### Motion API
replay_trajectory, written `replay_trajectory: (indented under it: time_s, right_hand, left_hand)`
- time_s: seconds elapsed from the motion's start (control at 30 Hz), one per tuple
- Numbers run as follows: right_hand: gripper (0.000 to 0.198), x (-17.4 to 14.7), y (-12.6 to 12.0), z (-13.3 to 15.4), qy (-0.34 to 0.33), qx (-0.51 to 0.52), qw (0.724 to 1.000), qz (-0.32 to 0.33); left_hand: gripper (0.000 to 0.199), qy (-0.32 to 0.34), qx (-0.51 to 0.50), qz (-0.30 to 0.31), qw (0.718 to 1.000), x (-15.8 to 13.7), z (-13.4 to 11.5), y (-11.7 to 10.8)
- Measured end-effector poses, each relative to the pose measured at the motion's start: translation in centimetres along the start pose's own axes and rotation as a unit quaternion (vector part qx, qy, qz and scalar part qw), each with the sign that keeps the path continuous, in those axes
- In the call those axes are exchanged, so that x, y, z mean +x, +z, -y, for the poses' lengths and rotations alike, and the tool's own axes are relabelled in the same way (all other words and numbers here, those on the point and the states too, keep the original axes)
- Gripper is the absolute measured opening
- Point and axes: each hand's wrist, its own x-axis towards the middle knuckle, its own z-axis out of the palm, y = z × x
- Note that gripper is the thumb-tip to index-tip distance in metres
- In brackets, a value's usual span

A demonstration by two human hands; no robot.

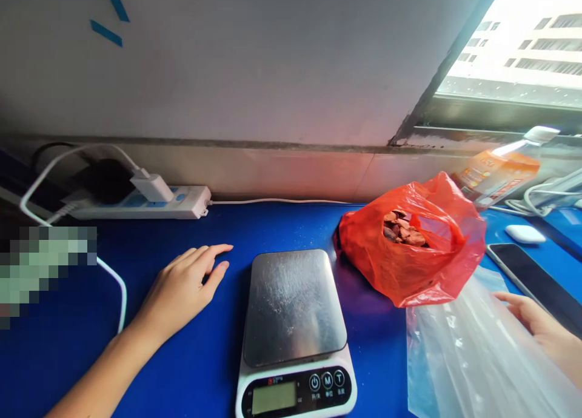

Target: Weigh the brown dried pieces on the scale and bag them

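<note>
Left hand [186, 285] loosely half-curled, empty. Right hand [541, 320] by clear bags [459, 351], right of the scale [294, 309] on the bench [191, 375]; I can't tell its grip. Red bag [427, 275] overlaps them, mouth open: a sharp tug might spill brown chunks [406, 231].

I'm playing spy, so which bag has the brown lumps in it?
The red bag, right of the scale: brown lumps show through its opening. The clear bag by the right hand is colourless and shows no lumps.
</note>
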Motion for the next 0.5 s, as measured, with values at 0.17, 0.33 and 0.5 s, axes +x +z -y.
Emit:
replay_trajectory:
  time_s: [0.17, 0.33, 0.5]
  right_hand:
    - [0.034, -0.7, -0.7, 1.0, 0.022, 0.009, 1.000, 0.013]
    - [0.044, 0.6, -0.7, -0.1, 0.000, -0.003, 1.000, 0.021]
    - [0.035, 1.4, -0.8, -1.3, -0.012, -0.024, 0.999, 0.023]
  left_hand:
    - [0.043, 0.009, 0.008, -0.011, 1.000, -0.1, -0.3, 0.1]
    - [0.042, -0.013, -0.017, 0.001, 1.000, 0.3, -0.2, 0.2]
    - [0.041, -0.020, -0.009, 0.015, 1.000, 0.5, -0.5, 0.0]
